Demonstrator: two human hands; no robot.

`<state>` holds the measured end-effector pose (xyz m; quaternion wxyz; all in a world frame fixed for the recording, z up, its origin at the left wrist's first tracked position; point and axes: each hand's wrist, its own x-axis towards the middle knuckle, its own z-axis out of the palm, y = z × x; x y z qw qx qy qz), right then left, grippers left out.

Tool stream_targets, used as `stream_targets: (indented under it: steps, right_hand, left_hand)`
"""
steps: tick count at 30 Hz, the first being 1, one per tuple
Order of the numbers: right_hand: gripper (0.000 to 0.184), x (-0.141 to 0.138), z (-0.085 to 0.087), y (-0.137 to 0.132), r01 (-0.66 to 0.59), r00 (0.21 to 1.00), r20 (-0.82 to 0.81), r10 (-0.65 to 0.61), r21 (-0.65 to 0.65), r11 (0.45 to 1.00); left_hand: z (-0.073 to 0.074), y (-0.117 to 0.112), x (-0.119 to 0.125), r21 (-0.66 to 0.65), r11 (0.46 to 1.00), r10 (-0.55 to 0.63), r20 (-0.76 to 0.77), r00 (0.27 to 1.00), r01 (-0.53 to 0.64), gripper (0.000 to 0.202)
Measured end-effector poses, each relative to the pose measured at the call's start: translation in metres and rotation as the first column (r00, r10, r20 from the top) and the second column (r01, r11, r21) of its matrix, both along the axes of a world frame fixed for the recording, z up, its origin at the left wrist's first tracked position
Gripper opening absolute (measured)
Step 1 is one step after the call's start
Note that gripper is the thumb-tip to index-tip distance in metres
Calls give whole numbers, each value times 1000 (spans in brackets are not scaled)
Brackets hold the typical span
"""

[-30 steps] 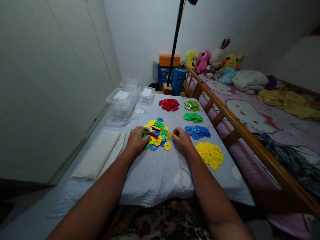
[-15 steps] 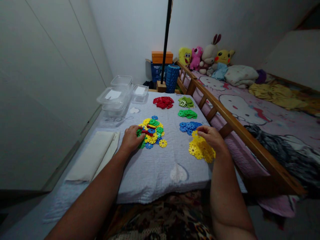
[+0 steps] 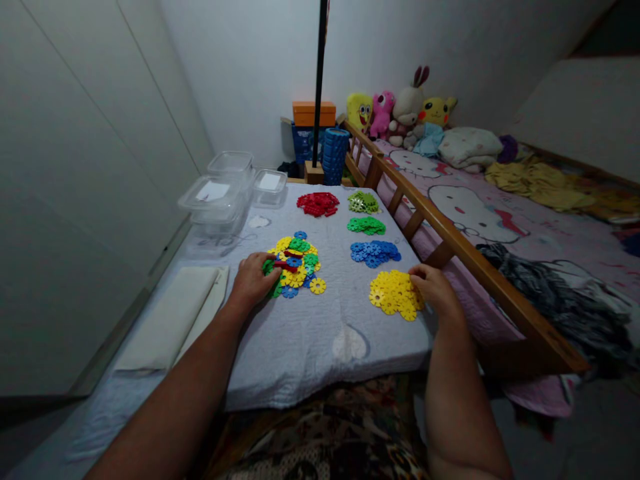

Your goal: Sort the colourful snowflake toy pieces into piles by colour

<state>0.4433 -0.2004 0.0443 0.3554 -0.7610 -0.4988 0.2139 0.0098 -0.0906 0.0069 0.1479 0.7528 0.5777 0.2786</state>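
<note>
Seemingly sorting: yellow notched plastic discs (image 3: 394, 292) at your right fingers (image 3: 419, 271), multicoloured plastic discs (image 3: 297, 277) at your left fingers (image 3: 263, 257); grips unclear.

Dim, cool light here, the back wall (image 3: 240, 73) palest, lower corners deep in shadow, edges stretched, fine detail soft!

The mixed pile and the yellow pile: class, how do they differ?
The mixed pile shows several colours; the yellow pile shows one. The mixed pile has the left hand at its edge; the yellow pile has the right hand. Both contain yellow notched discs and lie on the cloth.
</note>
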Motion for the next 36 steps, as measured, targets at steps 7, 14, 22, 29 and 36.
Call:
stream_targets:
  steps: [7, 14, 22, 29, 36]
  right_hand:
    - [19, 1, -2, 5, 25, 988, 149, -32, 52, 998]
    - [16, -76, 26, 35, -295, 938, 222, 265, 114, 949]
    - [18, -189, 7, 58, -608, 680, 396, 617, -167, 776]
    - [14, -191, -8, 54, -541, 716, 413, 563, -183, 821]
    - [9, -173, 2, 62, -580, 744, 293, 601, -164, 798]
  left_hand:
    - [-1, 0, 0, -4, 1000, 4, -9, 1000, -4, 40]
    - [2, -1, 0, -21, 1000, 2, -3, 1000, -2, 38]
    - [5, -4, 1, -10, 1000, 6, 19, 1000, -6, 36]
    - [3, -3, 2, -4, 1000, 4, 24, 1000, -4, 34]
    - [1, -2, 3, -4, 1000, 4, 31, 1000, -4, 34]
